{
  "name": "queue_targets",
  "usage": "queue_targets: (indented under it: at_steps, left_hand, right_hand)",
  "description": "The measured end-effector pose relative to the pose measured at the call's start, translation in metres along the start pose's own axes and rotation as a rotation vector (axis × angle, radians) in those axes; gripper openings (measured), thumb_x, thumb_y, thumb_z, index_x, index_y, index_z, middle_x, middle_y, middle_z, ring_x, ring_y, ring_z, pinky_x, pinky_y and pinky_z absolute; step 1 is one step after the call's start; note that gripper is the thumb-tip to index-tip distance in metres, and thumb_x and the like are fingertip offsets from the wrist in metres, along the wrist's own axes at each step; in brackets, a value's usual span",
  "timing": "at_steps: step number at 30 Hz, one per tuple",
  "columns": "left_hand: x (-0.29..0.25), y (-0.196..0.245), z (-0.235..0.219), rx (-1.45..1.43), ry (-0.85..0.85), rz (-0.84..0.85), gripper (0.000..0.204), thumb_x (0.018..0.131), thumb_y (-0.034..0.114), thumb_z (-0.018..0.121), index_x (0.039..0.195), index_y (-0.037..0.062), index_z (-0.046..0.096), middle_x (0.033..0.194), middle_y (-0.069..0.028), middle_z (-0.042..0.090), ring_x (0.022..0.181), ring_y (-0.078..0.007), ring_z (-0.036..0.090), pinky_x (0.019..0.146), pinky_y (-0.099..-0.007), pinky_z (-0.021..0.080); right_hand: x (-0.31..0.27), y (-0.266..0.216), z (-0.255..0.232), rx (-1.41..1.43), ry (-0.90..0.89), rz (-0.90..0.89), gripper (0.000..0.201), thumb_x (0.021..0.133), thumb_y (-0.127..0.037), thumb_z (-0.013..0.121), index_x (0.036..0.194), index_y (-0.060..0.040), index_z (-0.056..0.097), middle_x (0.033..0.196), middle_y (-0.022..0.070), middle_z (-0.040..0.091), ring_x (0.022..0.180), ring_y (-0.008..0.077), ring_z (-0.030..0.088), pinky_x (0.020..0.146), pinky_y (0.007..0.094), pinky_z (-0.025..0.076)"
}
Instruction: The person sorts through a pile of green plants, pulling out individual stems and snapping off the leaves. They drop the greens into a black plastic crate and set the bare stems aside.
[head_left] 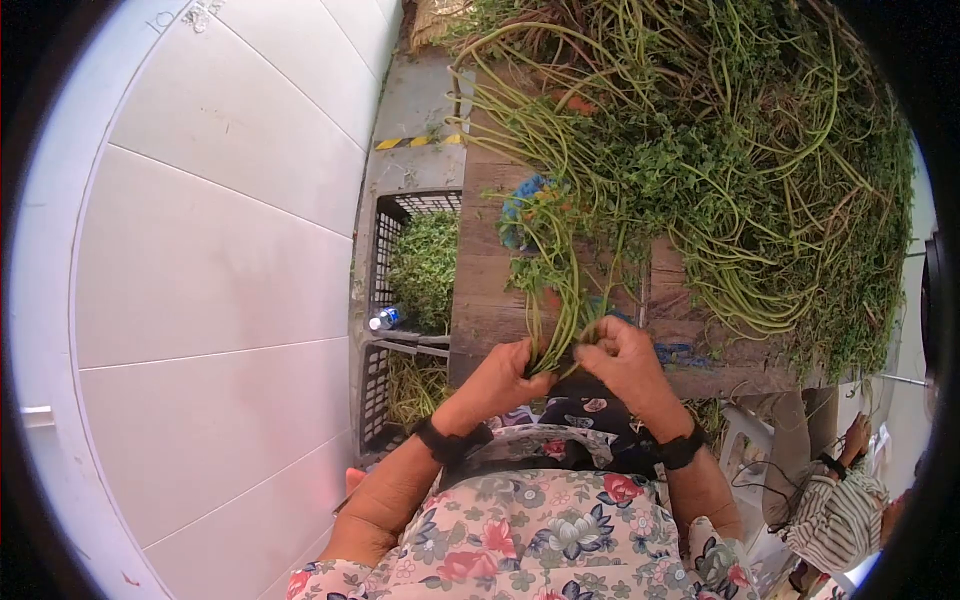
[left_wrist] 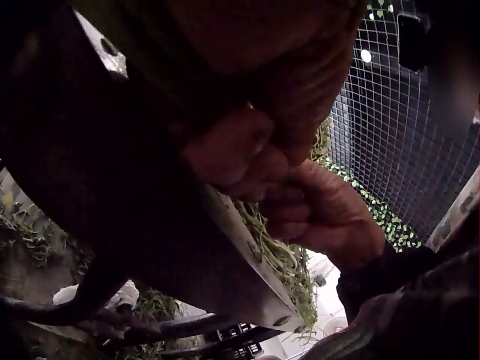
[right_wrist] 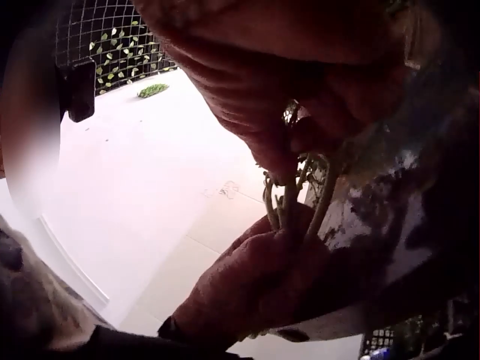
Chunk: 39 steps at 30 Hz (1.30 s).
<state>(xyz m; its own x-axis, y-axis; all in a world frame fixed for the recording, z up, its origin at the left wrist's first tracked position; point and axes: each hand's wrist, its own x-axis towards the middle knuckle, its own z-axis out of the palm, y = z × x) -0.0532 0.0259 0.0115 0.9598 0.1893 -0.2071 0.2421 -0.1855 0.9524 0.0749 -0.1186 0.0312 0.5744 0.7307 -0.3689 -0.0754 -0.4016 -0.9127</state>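
My left hand [head_left: 503,378] grips a small bunch of long green leafy stems [head_left: 568,290] at the near edge of the wooden table [head_left: 484,290]. Close beside it, my right hand [head_left: 628,362] pinches stems from the same bunch between thumb and fingers. The bunch runs away from me over the boards, its leafy parts lying on the wood. Between the two hands, the right wrist view shows several stem ends [right_wrist: 283,202]. The left wrist view is dark, and the fingers there hide most of what they hold.
A large heap of tangled green stems [head_left: 740,160] covers the table's back and right. Left of it stand a black crate [head_left: 380,235] of leafy greens with a bottle [head_left: 384,318] and a second crate [head_left: 374,400]. A white wall [head_left: 220,260] runs along the left. Another person [head_left: 835,510] is at lower right.
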Motion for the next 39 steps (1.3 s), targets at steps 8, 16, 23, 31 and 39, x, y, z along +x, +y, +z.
queue_targets:
  at_steps: [8,16,23,31,39]
  left_hand:
    - [0.000,-0.011,0.004,-0.084,0.017,-0.031,0.026,0.076,0.011,0.057,0.099,0.0001,0.052,0.081,-0.0168,0.060,0.071,-0.0292,0.055,0.070,-0.0342,0.045]
    - [0.000,0.001,-0.001,-0.016,-0.008,-0.059,0.027,0.076,0.011,0.057,0.100,0.0007,0.052,0.083,-0.0183,0.059,0.075,-0.0332,0.056,0.072,-0.0351,0.045]
    - [0.000,0.005,-0.003,0.024,-0.014,-0.077,0.030,0.076,0.012,0.055,0.104,0.0005,0.053,0.086,-0.0167,0.061,0.079,-0.0273,0.058,0.074,-0.0336,0.046]
    - [-0.001,0.004,0.000,0.040,0.001,-0.092,0.026,0.075,0.011,0.058,0.097,-0.0005,0.052,0.079,-0.0206,0.059,0.075,-0.0377,0.056,0.069,-0.0373,0.045]
    - [-0.003,-0.001,0.002,0.036,0.009,-0.041,0.023,0.075,0.011,0.059,0.094,-0.0010,0.053,0.076,-0.0196,0.060,0.068,-0.0333,0.056,0.067,-0.0362,0.046]
  right_hand:
    - [-0.004,-0.018,-0.050,0.356,0.044,0.182,0.021,0.080,-0.016,0.058,0.095,-0.0001,0.059,0.070,0.0035,0.059,0.055,0.0064,0.048,0.051,0.0233,0.039]
    - [-0.008,-0.007,-0.068,-0.412,-0.015,-0.062,0.024,0.075,-0.014,0.058,0.091,0.0034,0.061,0.071,0.0120,0.062,0.062,0.0174,0.057,0.063,0.0304,0.045]
    - [-0.015,-0.006,-0.069,-0.613,-0.167,-0.094,0.026,0.073,-0.013,0.058,0.094,0.0020,0.061,0.073,0.0232,0.058,0.064,0.0315,0.058,0.061,0.0375,0.045]
    - [-0.016,0.008,-0.055,-0.620,0.155,-0.196,0.022,0.077,-0.010,0.055,0.097,0.0008,0.056,0.073,0.0237,0.057,0.067,0.0387,0.057,0.061,0.0428,0.045]
    - [-0.017,-0.013,-0.095,0.457,0.185,-0.001,0.010,0.086,-0.009,0.050,0.095,-0.0047,0.051,0.082,0.0035,0.056,0.060,0.0072,0.047,0.045,0.0208,0.033]
